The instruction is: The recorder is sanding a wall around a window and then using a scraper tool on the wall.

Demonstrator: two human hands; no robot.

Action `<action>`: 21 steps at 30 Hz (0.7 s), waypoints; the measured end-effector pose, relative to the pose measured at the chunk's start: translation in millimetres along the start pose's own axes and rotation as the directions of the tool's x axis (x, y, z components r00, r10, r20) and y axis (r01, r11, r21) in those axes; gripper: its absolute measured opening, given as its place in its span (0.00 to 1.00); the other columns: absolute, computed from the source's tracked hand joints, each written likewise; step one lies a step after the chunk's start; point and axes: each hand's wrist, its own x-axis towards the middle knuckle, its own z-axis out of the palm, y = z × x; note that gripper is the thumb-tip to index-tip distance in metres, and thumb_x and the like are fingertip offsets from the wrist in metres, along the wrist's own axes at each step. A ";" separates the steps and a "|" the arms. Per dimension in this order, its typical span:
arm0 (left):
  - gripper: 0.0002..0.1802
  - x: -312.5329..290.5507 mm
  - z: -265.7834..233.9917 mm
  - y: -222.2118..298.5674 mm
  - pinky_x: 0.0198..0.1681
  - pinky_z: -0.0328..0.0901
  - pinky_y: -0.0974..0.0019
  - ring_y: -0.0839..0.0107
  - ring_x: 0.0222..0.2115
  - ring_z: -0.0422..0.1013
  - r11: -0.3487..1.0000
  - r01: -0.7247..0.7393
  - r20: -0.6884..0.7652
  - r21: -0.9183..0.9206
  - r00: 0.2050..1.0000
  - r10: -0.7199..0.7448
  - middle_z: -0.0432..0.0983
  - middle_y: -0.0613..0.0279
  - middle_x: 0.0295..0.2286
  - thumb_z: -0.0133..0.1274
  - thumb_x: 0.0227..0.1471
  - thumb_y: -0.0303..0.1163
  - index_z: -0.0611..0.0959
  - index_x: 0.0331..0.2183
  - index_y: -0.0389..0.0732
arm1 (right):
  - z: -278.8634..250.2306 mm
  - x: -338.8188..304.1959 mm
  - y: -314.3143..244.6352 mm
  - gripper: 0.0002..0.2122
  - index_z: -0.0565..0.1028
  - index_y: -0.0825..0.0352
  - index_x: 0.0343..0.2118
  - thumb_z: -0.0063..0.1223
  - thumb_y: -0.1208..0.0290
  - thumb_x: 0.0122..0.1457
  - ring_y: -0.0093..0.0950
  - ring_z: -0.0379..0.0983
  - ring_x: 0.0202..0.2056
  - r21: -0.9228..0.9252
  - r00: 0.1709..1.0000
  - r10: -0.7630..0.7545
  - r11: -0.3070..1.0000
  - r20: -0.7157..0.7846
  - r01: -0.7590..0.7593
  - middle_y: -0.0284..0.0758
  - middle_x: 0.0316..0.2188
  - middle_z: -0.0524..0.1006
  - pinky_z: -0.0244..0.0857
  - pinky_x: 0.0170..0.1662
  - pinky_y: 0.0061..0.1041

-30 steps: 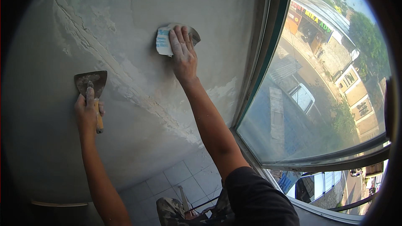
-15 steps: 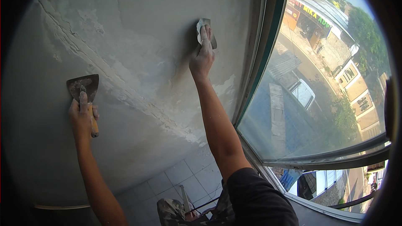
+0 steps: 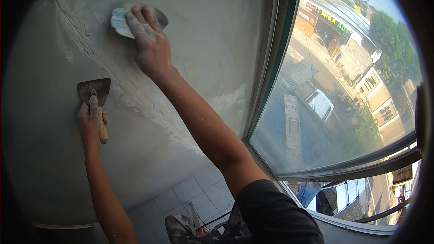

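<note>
My right hand [image 3: 151, 45] is closed on a flat, flexible scraper blade [image 3: 159, 17], a white and light-blue layer along its left side. Its fingers press the blade against the grey plaster wall [image 3: 203, 31], high up and left of the window. Lower and to the left, my left hand [image 3: 91, 119] grips a putty knife [image 3: 94, 89] by its yellowish handle. That knife's wide, stained blade points up, close to the wall; I cannot tell whether it touches. A rough cracked ridge [image 3: 99, 61] runs diagonally down the wall between the two tools. Whitish dust coats the fingers.
A window [image 3: 289, 140] with a teal-edged frame takes up the right side, a street, buildings and trees beyond it. Below lie grey floor tiles [image 3: 185, 190] and a camouflage-patterned cloth over my leg [image 3: 181, 226]. Pale patches [image 3: 228, 99] mark the wall near the window.
My right hand has swept the scraper blade left across the wall, from near the window toward the upper crack. My left hand with the putty knife has hardly moved.
</note>
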 end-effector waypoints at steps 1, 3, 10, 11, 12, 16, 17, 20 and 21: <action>0.23 -1.8 -1.0 4.5 0.19 0.61 0.71 0.79 0.16 0.64 1.000 -0.001 -0.001 0.007 1.000 0.001 0.68 0.65 0.18 0.46 0.66 0.49 0.73 0.29 0.40 | 13.2 13.9 -12.6 0.22 0.73 0.69 0.55 0.48 0.82 0.55 0.42 0.62 0.64 0.035 0.972 -0.224 0.975 0.074 0.221 0.44 0.61 0.69 0.60 0.64 0.41; 0.23 -4.2 -3.6 9.1 0.19 0.61 0.71 0.79 0.15 0.64 1.000 0.001 -0.021 0.016 1.000 -0.001 0.68 0.64 0.17 0.46 0.66 0.50 0.73 0.29 0.40 | 13.9 9.9 -9.3 0.22 0.73 0.69 0.55 0.49 0.81 0.55 0.42 0.63 0.63 -0.012 0.966 -0.247 0.969 0.073 0.249 0.43 0.60 0.70 0.61 0.63 0.42; 0.22 -1.7 8.5 3.4 0.17 0.62 0.69 0.76 0.13 0.66 0.994 0.000 0.033 -0.111 0.999 0.003 0.69 0.61 0.16 0.49 0.65 0.47 0.72 0.28 0.37 | -60.5 -204.6 82.3 0.21 0.69 0.74 0.58 0.42 0.83 0.60 0.46 0.70 0.57 -0.275 0.713 0.619 0.659 -0.329 -0.700 0.53 0.58 0.70 0.67 0.57 0.37; 0.22 -1.3 -4.4 -5.7 0.17 0.62 0.69 0.75 0.13 0.67 0.996 0.019 0.013 -0.082 1.000 -0.018 0.70 0.61 0.16 0.49 0.65 0.46 0.72 0.28 0.37 | -60.3 -223.1 59.8 0.18 0.70 0.74 0.57 0.43 0.75 0.65 0.47 0.75 0.50 -0.166 0.170 0.955 0.132 -0.241 -0.977 0.53 0.52 0.75 0.69 0.51 0.38; 0.22 -0.1 -5.3 -6.2 0.16 0.63 0.69 0.75 0.13 0.68 0.996 0.028 0.022 -0.084 0.999 -0.026 0.70 0.60 0.16 0.50 0.65 0.45 0.72 0.28 0.36 | -56.2 -223.9 56.1 0.18 0.70 0.74 0.57 0.43 0.75 0.65 0.47 0.75 0.50 -0.159 0.185 0.954 0.150 -0.237 -0.976 0.53 0.52 0.75 0.69 0.51 0.38; 0.20 1.0 5.3 -2.4 0.17 0.64 0.69 0.75 0.13 0.69 0.996 -0.008 0.051 -0.085 0.999 0.012 0.71 0.60 0.16 0.49 0.65 0.44 0.73 0.29 0.36 | -12.3 -143.6 31.7 0.18 0.70 0.73 0.57 0.42 0.73 0.67 0.45 0.66 0.60 -0.140 0.618 0.658 0.627 -0.430 -0.766 0.53 0.57 0.70 0.62 0.60 0.35; 0.20 -0.8 -2.5 -1.6 0.17 0.64 0.69 0.75 0.13 0.69 0.997 0.005 0.049 -0.079 0.999 -0.001 0.71 0.60 0.16 0.49 0.65 0.44 0.73 0.29 0.36 | 7.4 -102.2 -0.4 0.18 0.69 0.73 0.59 0.42 0.76 0.67 0.43 0.58 0.66 -0.065 0.722 0.629 0.739 -0.290 -0.670 0.51 0.61 0.66 0.57 0.64 0.34; 0.21 -3.4 -15.3 5.7 0.18 0.65 0.69 0.75 0.13 0.70 0.999 0.031 0.029 0.042 0.999 -0.032 0.70 0.63 0.15 0.48 0.65 0.45 0.74 0.29 0.36 | 37.5 4.1 -64.6 0.23 0.69 0.73 0.58 0.47 0.83 0.57 0.46 0.57 0.66 0.010 0.998 0.052 0.999 -0.022 -0.051 0.49 0.62 0.67 0.57 0.65 0.41; 0.21 -1.3 -8.9 4.5 0.18 0.65 0.69 0.75 0.13 0.70 0.999 0.029 0.046 0.032 0.998 -0.031 0.70 0.63 0.15 0.48 0.65 0.45 0.74 0.29 0.36 | 40.7 18.6 -66.6 0.25 0.69 0.73 0.58 0.48 0.83 0.55 0.48 0.57 0.66 0.014 0.993 -0.113 0.994 0.032 0.113 0.50 0.62 0.66 0.57 0.65 0.43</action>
